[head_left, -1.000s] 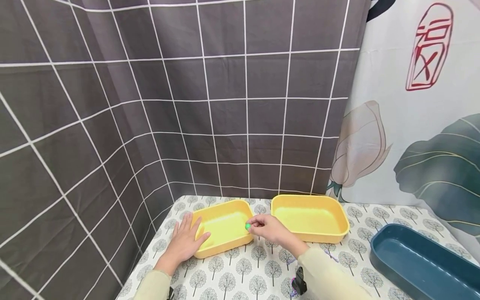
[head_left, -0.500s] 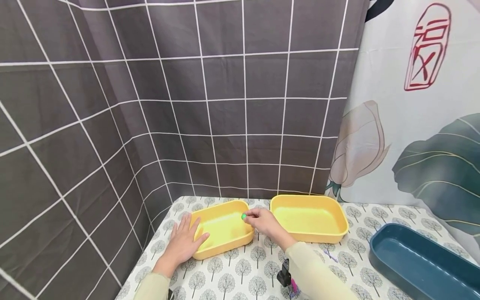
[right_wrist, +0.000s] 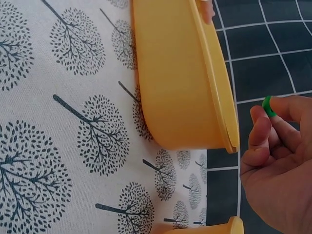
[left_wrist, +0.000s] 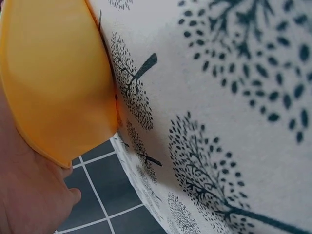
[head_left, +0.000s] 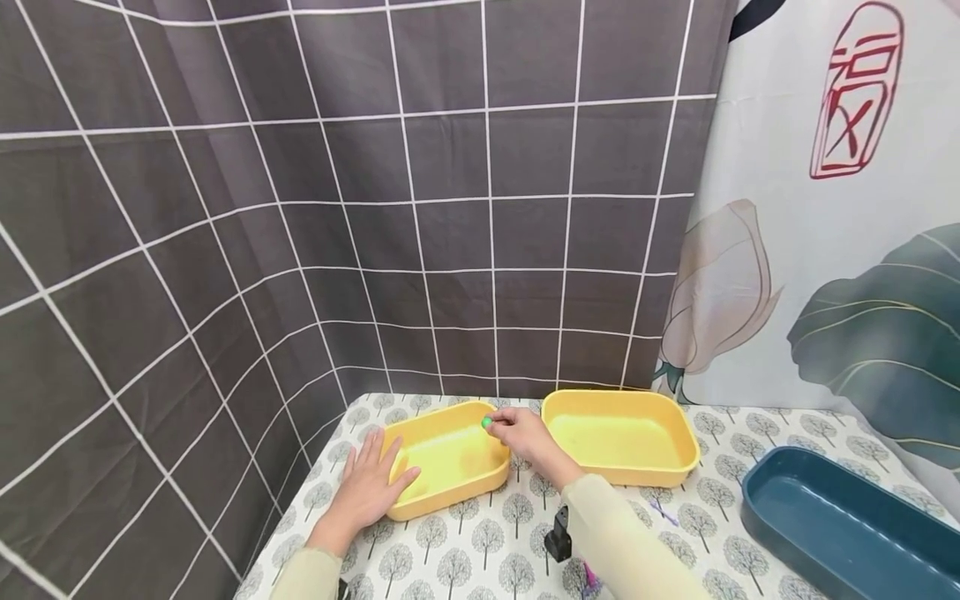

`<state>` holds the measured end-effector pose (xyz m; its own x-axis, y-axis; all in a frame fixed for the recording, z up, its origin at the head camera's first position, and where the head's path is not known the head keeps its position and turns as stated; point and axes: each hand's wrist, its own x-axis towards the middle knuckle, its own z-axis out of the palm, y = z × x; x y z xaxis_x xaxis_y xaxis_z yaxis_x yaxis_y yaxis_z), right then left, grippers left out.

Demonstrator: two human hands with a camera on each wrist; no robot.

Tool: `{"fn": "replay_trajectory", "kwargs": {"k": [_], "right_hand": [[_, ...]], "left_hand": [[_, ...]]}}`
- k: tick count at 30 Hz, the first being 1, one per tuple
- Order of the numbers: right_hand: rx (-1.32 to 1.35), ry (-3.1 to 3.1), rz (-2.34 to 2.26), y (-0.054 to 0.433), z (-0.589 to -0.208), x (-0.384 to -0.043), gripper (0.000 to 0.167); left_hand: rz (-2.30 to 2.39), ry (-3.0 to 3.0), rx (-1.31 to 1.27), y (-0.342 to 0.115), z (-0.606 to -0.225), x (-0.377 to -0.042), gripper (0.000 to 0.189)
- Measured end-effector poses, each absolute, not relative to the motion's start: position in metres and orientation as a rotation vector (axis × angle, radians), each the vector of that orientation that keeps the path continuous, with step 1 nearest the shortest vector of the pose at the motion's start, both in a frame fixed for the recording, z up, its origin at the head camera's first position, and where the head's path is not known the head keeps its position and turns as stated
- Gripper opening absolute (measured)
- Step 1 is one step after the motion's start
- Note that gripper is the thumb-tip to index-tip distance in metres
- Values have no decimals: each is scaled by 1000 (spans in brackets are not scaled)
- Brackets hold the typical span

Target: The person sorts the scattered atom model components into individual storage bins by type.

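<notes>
My right hand (head_left: 528, 435) pinches a small bright green piece (head_left: 487, 422) between thumb and fingertips, over the right end of the left yellow tray (head_left: 450, 497). The right wrist view shows the same green piece (right_wrist: 268, 106) at my fingertips, apart from the tray's rim; its exact kind is unclear. My left hand (head_left: 367, 483) rests on the tray's left end, fingers spread and fairly straight. In the left wrist view that hand (left_wrist: 31, 195) touches the rim of the tray (left_wrist: 58, 73). No loose thing shows inside the tray.
A second yellow tray (head_left: 630, 475) stands close by on the right. A dark blue tray (head_left: 847, 521) is at the far right. A thin purple item (head_left: 663, 512) lies on the tree-print cloth (head_left: 487, 542); a pink-purple one (head_left: 590, 577) is partly hidden by my right sleeve.
My right hand has moved up in the head view, carrying the green piece from near the tray's right rim to above its far right corner. The left hand stays on the tray.
</notes>
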<state>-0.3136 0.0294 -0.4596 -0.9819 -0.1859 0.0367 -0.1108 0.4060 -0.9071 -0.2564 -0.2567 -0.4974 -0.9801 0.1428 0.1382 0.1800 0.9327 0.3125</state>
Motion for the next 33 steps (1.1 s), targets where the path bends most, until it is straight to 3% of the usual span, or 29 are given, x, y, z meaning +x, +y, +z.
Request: {"fn": "replay_trajectory", "kwargs": {"k": [17, 25, 33], "right_hand": [[-223, 2572, -1695, 36, -454, -313, 25], [-241, 2664, -1576, 67, -448, -308, 19], [-316, 2615, -1557, 102, -443, -292, 19]], "left_hand": [[-562, -3009, -232, -257, -493, -259, 82], [-613, -2998, -231, -252, -483, -264, 81], [-609, -2957, -326, -220, -469, -263, 81]]}}
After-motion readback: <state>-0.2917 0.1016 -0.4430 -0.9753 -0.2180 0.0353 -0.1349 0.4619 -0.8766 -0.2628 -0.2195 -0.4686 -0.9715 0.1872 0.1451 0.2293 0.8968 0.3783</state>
